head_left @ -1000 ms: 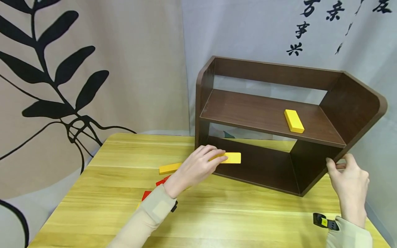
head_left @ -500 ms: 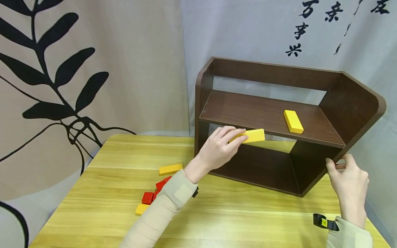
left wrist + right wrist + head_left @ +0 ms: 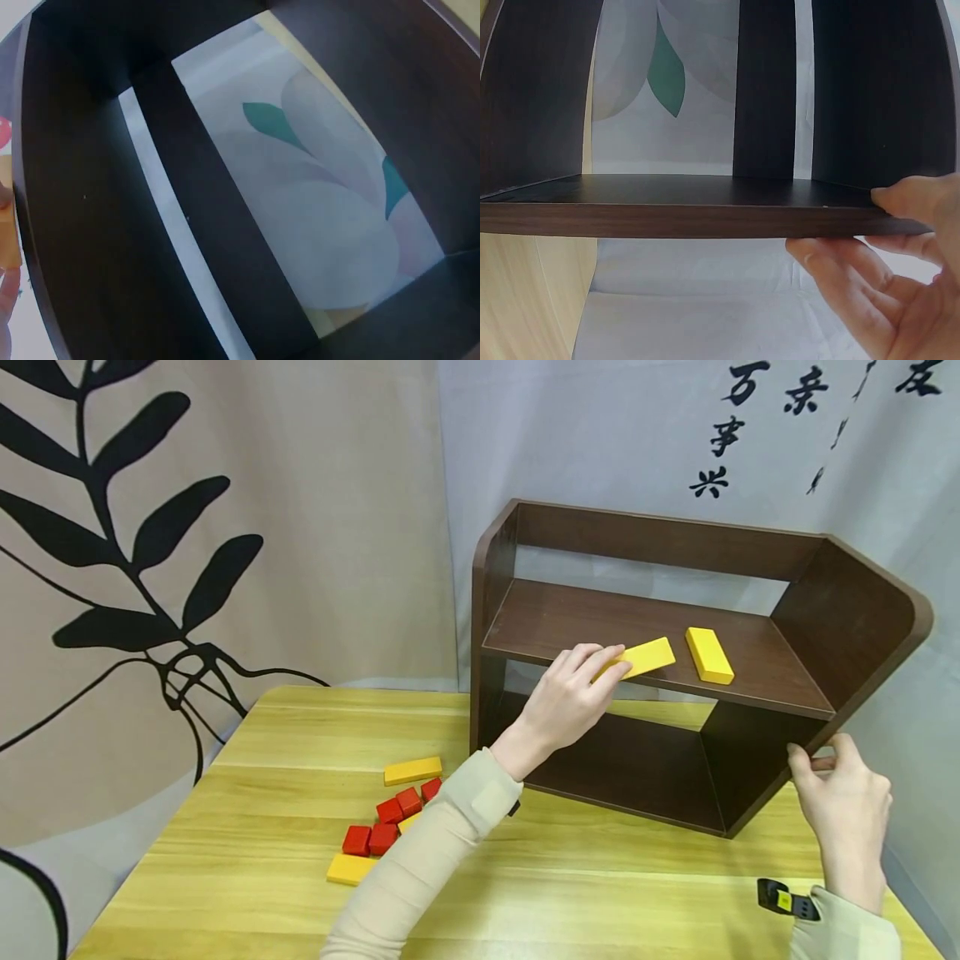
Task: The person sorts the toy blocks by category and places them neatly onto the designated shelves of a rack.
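Note:
My left hand [image 3: 564,706] pinches a yellow block [image 3: 647,658] by one end, holding it at the front edge of the middle board of a dark brown shelf [image 3: 600,620]. In the left wrist view that yellow block [image 3: 7,225] shows only at the left border. To its right, a second yellow block [image 3: 709,655] lies on the same board. My right hand [image 3: 847,818] grips the front edge of the shelf's right side panel, thumb on one face and fingers on the other, as the right wrist view shows for the right hand [image 3: 900,262].
On the wooden table [image 3: 247,827], left of the shelf, lie several red blocks [image 3: 382,838] and a few yellow blocks [image 3: 412,770]; my left forearm covers part of them. A printed curtain [image 3: 360,527] hangs behind the table.
My left hand has carried the yellow block up and to the right, from in front of the lower compartment to the middle board. The right hand keeps its grip on the side panel.

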Demonstrator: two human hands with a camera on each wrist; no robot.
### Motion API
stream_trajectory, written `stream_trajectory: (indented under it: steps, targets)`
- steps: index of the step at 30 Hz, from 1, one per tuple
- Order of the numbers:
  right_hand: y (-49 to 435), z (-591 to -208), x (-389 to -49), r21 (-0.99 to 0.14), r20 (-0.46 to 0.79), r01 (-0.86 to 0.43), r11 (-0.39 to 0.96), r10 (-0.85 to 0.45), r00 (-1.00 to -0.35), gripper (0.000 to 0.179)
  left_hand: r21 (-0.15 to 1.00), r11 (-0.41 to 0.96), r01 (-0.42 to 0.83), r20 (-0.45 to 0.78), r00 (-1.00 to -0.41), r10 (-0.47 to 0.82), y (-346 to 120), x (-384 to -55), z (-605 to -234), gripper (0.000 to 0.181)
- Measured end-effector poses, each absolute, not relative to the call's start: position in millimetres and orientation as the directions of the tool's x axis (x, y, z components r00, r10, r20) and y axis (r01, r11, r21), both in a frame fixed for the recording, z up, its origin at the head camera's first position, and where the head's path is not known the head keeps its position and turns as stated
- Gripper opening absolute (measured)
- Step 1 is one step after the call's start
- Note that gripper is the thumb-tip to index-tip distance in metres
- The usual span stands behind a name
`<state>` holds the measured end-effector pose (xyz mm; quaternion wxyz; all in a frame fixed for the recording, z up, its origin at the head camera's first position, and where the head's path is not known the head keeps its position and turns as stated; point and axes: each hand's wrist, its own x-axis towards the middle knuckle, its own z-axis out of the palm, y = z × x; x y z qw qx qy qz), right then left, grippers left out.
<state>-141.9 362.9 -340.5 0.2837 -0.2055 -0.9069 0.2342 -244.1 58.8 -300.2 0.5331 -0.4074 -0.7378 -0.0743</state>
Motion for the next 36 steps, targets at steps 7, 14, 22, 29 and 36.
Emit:
stream_trajectory:
  steps: [7, 14, 22, 29, 36]
  targets:
    - [362.3, -340.0, -141.5, -0.544, 0.414, 0.240, 0.804, 0.507, -0.756, 0.036, -0.335, 0.675, 0.658, 0.848, -0.102, 0.520, 73.3, -242.6, -297.5, 0.017]
    - [361.8, -339.4, -141.3, -0.545, 0.411, 0.240, 0.803, 0.505, -0.759, 0.036, -0.351, 0.683, 0.641, 0.851, -0.087, 0.519, 78.8, -240.9, -298.0, 0.024]
    - [362.3, -339.0, -141.6, -0.544, 0.440, 0.223, 0.809, 0.501, -0.745, 0.036, -0.419, 0.656, 0.628, 0.819, -0.050, 0.572, 71.9, -243.1, -305.7, 0.029]
    - [362.3, -339.4, -141.6, -0.542, 0.437, 0.222, 0.810, 0.498, -0.749, 0.036, -0.470, 0.630, 0.619, 0.765, -0.070, 0.640, 73.3, -240.8, -306.2, 0.035]
    - [361.6, -339.5, -141.6, -0.541, 0.432, 0.228, 0.810, 0.500, -0.750, 0.036, -0.482, 0.619, 0.620, 0.709, -0.138, 0.691, 81.2, -239.3, -304.7, 0.038]
